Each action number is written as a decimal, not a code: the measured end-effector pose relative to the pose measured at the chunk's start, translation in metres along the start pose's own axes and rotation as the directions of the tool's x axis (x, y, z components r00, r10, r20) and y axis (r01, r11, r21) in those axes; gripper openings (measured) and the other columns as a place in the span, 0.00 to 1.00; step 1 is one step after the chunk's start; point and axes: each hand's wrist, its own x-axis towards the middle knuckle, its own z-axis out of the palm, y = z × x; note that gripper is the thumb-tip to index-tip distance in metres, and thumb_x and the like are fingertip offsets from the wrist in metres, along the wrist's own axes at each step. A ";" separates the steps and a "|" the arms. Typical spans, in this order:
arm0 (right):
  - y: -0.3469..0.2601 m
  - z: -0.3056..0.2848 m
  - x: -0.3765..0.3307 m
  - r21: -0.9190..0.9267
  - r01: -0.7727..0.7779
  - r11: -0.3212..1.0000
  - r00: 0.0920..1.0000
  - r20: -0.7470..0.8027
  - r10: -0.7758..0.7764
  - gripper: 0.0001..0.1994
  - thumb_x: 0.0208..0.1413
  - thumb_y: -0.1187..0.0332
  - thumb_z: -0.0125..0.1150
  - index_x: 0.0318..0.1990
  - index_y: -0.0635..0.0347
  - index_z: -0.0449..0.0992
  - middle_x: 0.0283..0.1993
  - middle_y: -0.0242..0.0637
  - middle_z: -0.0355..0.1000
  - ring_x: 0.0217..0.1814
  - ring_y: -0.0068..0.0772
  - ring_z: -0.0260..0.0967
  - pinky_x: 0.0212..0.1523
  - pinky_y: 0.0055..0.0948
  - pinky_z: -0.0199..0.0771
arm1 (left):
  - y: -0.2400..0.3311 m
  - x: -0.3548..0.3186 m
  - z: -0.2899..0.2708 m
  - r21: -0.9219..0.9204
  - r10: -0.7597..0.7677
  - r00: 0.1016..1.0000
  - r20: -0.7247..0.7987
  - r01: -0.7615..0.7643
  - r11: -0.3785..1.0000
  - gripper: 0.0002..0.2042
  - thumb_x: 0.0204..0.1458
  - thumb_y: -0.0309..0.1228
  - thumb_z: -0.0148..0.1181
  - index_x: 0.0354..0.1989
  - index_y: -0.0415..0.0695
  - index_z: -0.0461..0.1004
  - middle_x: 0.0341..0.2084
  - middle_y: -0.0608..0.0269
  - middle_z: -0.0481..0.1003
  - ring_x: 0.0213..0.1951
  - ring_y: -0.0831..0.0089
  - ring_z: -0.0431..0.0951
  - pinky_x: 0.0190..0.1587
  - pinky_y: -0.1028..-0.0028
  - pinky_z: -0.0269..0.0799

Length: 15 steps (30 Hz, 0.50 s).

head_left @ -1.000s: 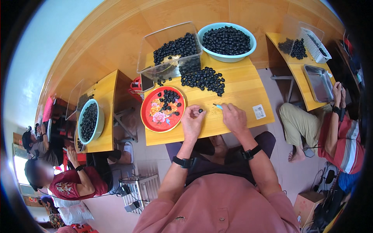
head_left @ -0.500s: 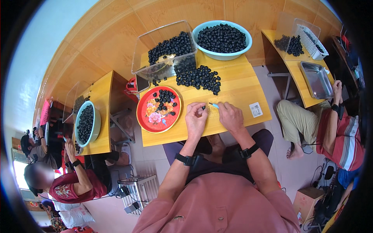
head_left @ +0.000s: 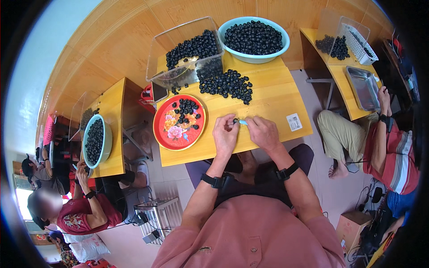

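Observation:
Over the table's near edge, my left hand (head_left: 225,135) pinches a small round black piece (head_left: 235,120) between thumb and fingers. My right hand (head_left: 263,134) grips a slim tool with a light blue handle (head_left: 242,122). The tool's tip meets the black piece or comes very close; its working end is hidden. To the left of my hands lies a round red tray (head_left: 157,129) with a flower pattern, holding several similar black pieces. Beyond my hands, a loose heap of black ring-like pieces (head_left: 225,85) spreads on the yellow table (head_left: 277,89).
A clear plastic bin (head_left: 172,81) and a light blue basin (head_left: 257,58), both with black pieces, stand at the back. A phone-like dark object (head_left: 159,91) is beside the bin. A white label (head_left: 294,122) lies right. People work at side tables, left and right.
My right hand has moved slightly left, bringing the tool up to the black piece in my left hand. The whole view has shifted a little.

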 end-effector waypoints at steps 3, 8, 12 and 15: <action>0.001 0.001 -0.001 0.000 0.003 1.000 1.000 0.015 -0.003 0.05 0.56 0.70 0.61 0.38 0.57 0.78 0.28 0.35 0.70 0.30 0.38 0.76 0.28 0.38 0.76 | 0.002 -0.001 0.000 0.022 -0.011 1.000 0.016 0.011 1.000 0.15 0.51 0.16 0.69 0.48 0.38 0.80 0.34 0.61 0.76 0.33 0.75 0.78 0.38 0.76 0.77; 0.002 0.002 -0.001 -0.014 -0.009 1.000 0.999 0.038 0.009 0.05 0.56 0.70 0.61 0.39 0.57 0.78 0.27 0.36 0.70 0.29 0.38 0.76 0.28 0.39 0.77 | 0.004 -0.001 -0.001 0.024 -0.013 0.999 0.035 0.012 1.000 0.15 0.50 0.17 0.70 0.47 0.38 0.80 0.34 0.60 0.76 0.33 0.75 0.79 0.39 0.75 0.77; 0.001 0.002 0.001 0.017 -0.021 1.000 0.999 0.031 0.021 0.04 0.57 0.70 0.61 0.38 0.58 0.78 0.27 0.36 0.70 0.29 0.39 0.76 0.28 0.39 0.77 | -0.004 -0.001 -0.003 -0.038 -0.072 0.994 0.079 0.076 0.996 0.15 0.54 0.17 0.69 0.50 0.36 0.77 0.38 0.64 0.76 0.37 0.79 0.78 0.44 0.78 0.76; 0.004 0.006 0.001 0.006 -0.068 0.998 0.997 0.045 0.068 0.03 0.57 0.70 0.60 0.37 0.57 0.78 0.27 0.37 0.71 0.30 0.40 0.77 0.27 0.40 0.77 | -0.006 -0.001 -0.002 -0.214 -0.126 0.988 0.089 0.142 0.967 0.15 0.54 0.16 0.68 0.50 0.36 0.76 0.39 0.64 0.77 0.38 0.80 0.77 0.45 0.79 0.75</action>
